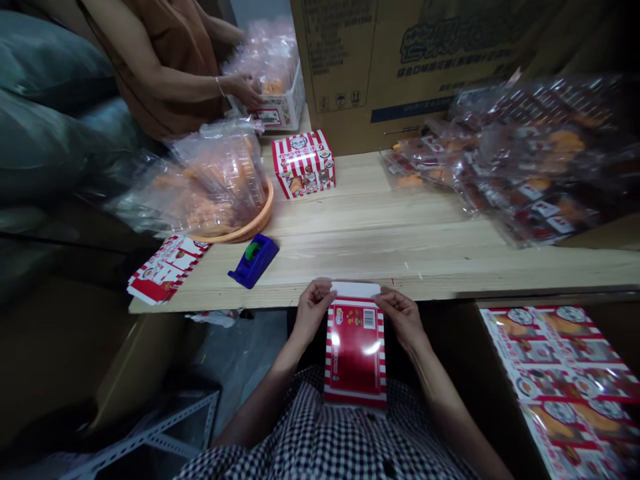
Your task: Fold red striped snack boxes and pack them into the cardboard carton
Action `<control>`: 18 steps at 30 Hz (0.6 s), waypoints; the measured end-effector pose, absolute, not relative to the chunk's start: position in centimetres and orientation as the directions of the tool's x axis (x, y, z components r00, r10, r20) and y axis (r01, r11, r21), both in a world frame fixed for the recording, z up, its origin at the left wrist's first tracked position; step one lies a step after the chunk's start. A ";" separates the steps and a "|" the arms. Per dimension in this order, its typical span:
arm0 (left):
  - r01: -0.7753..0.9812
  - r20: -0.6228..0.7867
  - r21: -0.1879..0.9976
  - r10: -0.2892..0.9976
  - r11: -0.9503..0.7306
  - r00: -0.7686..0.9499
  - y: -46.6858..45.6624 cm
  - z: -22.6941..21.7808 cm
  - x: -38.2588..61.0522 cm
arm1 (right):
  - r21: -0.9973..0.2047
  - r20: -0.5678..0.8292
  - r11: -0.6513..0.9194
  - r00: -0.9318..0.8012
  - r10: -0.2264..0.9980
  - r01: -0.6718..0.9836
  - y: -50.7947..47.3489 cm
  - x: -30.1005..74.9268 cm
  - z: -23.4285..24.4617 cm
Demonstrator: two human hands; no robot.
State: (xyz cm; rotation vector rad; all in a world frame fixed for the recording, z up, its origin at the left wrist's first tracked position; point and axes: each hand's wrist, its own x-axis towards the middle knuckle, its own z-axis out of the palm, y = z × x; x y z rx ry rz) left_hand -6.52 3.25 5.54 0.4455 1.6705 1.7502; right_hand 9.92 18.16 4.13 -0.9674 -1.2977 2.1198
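A red and white striped cardboard box [356, 353] lies in front of my body at the table's near edge, its barcode side facing up and a white flap at its far end. My left hand [314, 308] pinches the flap's left corner between thumb and fingers. On the opposite corner, my right hand [400, 312] holds the box the same way. The box's near end rests against my checked clothing. Beyond my left hand, a blue tape dispenser [255, 261] with a green roll sits on the wooden table [340, 233].
A striped assembled box [304, 164] stands beside an orange basket [250, 227] of plastic-bagged items. Flat printed cartons [167, 270] lie at left. Bagged pieces [530, 167] pile up at right, finished boxes [565, 373] below. A co-worker's hand [244, 90] touches a white crate [287, 110].
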 end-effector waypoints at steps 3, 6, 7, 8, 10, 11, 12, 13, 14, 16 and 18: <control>-0.367 -0.265 0.930 0.639 -0.028 -0.722 3.6 6.0 -6.1 | -0.861 -0.345 -0.506 -0.672 0.656 -0.052 18.3 10.2 4.7; -0.539 -0.342 0.842 0.729 -0.042 -0.592 3.7 7.0 -6.0 | -0.782 -0.363 -0.623 -0.807 0.466 -0.008 19.0 10.7 5.5; -0.577 -0.356 0.816 0.753 -0.038 -0.553 3.7 7.2 -6.0 | -0.750 -0.364 -0.661 -0.845 0.391 0.018 19.3 10.8 5.7; -0.605 -0.367 0.796 0.767 -0.035 -0.527 3.8 7.4 -6.0 | -0.723 -0.365 -0.689 -0.869 0.333 0.039 19.4 10.8 5.8; -0.628 -0.377 0.778 0.774 -0.035 -0.510 4.0 7.5 -6.0 | -0.691 -0.366 -0.721 -0.884 0.291 0.049 19.5 10.7 5.7; -0.630 -0.378 0.776 0.775 -0.033 -0.507 4.1 7.5 -6.0 | -0.682 -0.365 -0.730 -0.883 0.294 0.038 19.4 10.6 5.7; -0.633 -0.381 0.773 0.776 -0.032 -0.504 4.2 7.5 -6.0 | -0.677 -0.363 -0.735 -0.880 0.305 0.025 19.3 10.5 5.6; -0.637 -0.383 0.771 0.776 -0.030 -0.501 4.3 7.4 -5.9 | -0.677 -0.365 -0.736 -0.875 0.318 0.015 19.2 10.4 5.6; -0.639 -0.386 0.768 0.777 -0.029 -0.498 4.5 7.4 -5.9 | -0.680 -0.370 -0.733 -0.868 0.333 0.009 19.1 10.3 5.7; -0.645 -0.395 0.764 0.774 -0.022 -0.495 4.8 7.4 -5.9 | -0.694 -0.385 -0.720 -0.847 0.367 0.004 19.0 10.3 5.9; -0.650 -0.403 0.760 0.775 -0.012 -0.486 5.0 7.5 -5.9 | -0.708 -0.401 -0.706 -0.827 0.393 0.007 18.9 10.6 6.1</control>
